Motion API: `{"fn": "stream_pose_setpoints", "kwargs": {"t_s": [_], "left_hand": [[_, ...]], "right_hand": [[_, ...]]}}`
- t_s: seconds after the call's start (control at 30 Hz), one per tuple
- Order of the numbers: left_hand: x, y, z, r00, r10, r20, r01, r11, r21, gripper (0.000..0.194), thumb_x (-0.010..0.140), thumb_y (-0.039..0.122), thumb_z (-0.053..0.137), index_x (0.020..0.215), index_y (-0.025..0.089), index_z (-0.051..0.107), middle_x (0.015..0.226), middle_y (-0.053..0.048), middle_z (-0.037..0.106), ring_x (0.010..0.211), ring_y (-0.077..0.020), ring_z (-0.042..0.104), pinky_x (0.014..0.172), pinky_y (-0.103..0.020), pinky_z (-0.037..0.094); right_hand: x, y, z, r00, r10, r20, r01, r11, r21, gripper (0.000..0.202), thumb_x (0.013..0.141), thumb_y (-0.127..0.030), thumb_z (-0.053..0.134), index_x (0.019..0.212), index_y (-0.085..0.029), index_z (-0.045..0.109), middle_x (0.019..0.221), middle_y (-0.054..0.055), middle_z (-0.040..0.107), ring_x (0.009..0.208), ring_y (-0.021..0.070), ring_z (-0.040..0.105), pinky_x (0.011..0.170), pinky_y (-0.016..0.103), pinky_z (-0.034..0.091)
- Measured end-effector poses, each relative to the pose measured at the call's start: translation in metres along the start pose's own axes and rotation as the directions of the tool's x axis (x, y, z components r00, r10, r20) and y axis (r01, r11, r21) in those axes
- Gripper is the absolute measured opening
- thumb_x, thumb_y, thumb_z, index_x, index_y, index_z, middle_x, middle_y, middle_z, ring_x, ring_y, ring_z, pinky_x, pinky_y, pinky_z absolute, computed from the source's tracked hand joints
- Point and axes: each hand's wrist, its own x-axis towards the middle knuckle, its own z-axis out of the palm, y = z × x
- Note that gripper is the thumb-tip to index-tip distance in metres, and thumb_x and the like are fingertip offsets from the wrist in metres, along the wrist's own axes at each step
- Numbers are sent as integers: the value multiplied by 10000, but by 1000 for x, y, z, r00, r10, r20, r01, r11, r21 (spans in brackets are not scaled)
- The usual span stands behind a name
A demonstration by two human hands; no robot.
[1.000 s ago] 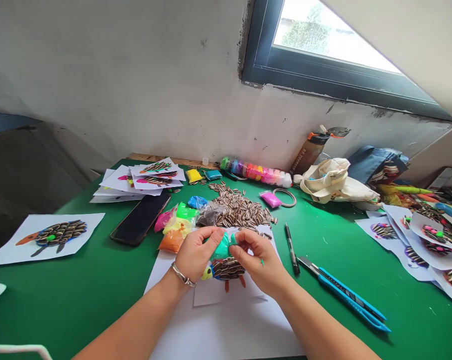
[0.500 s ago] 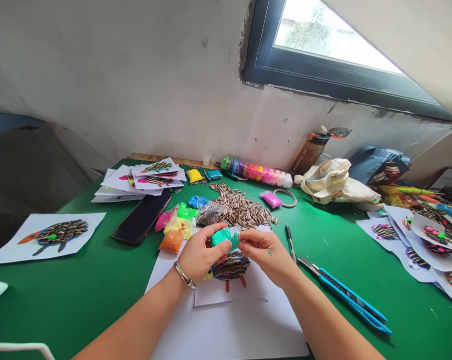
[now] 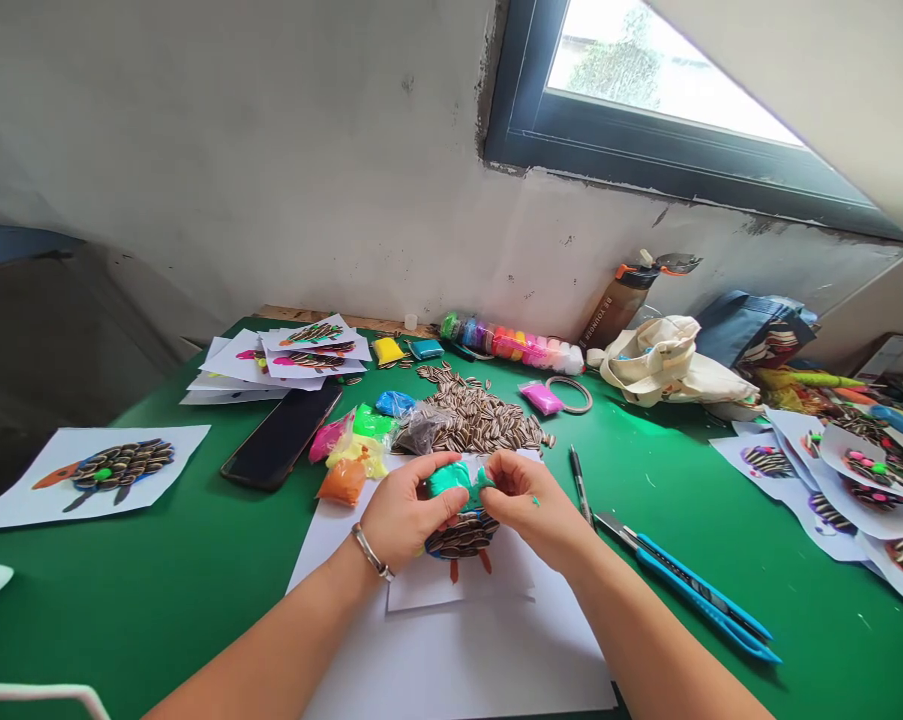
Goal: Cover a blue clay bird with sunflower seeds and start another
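Note:
My left hand (image 3: 413, 507) is closed around a small clear packet of teal modelling clay (image 3: 447, 478), thumb in front and fingers behind. At the packet's right end, my right hand (image 3: 530, 497) pinches the teal clay or the bag's edge; which of the two I cannot tell. A green crumb sticks to the back of my right hand. Below both hands lies a white card with a sunflower-seed bird (image 3: 462, 535), its orange legs showing and its upper part hidden by the hands. The card rests on larger white paper (image 3: 451, 660).
Bags of coloured clay (image 3: 344, 482), a phone (image 3: 280, 435) and heaped sunflower seeds (image 3: 488, 415) lie beyond the hands. To the right are a black pen (image 3: 581, 485) and blue cutter (image 3: 702, 595). Finished seed pictures (image 3: 117, 472) lie left, others (image 3: 878, 470) right.
The packet and both hands have shifted slightly right. My right fingers have curled in more, and a teal piece now shows between them at the packet's end.

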Motion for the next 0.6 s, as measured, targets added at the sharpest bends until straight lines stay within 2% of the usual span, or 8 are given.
{"fn": "stream_pose_setpoints", "kwargs": {"t_s": [0.2, 0.37, 0.6], "left_hand": [[1, -5, -1, 998, 58, -32, -55, 995, 88, 520, 708, 391, 661, 1171, 163, 598, 799, -39, 684, 613, -159, 613, 601, -277, 517], [1, -5, -2, 995, 79, -66, -64, 977, 202, 528, 720, 400, 643, 1197, 178, 600, 721, -31, 695, 652, -190, 637, 628, -284, 516], [-2, -1, -1, 992, 91, -88, -65, 963, 263, 496, 714, 379, 643, 1181, 216, 625, 758, -37, 710, 702, -208, 647, 615, -282, 510]], "right_hand": [[1, 7, 3, 998, -21, -66, 18, 999, -48, 86, 712, -180, 534, 696, -195, 450, 625, -61, 388, 585, 94, 336, 506, 217, 250], [2, 10, 5, 989, -80, -126, 59, 985, -164, 98, 725, -188, 540, 694, -201, 448, 622, -61, 391, 596, 103, 358, 520, 222, 276], [1, 10, 2, 989, -81, -127, 48, 968, -248, 153, 717, -180, 537, 656, -206, 400, 627, -57, 380, 600, 106, 350, 518, 225, 277]]}}
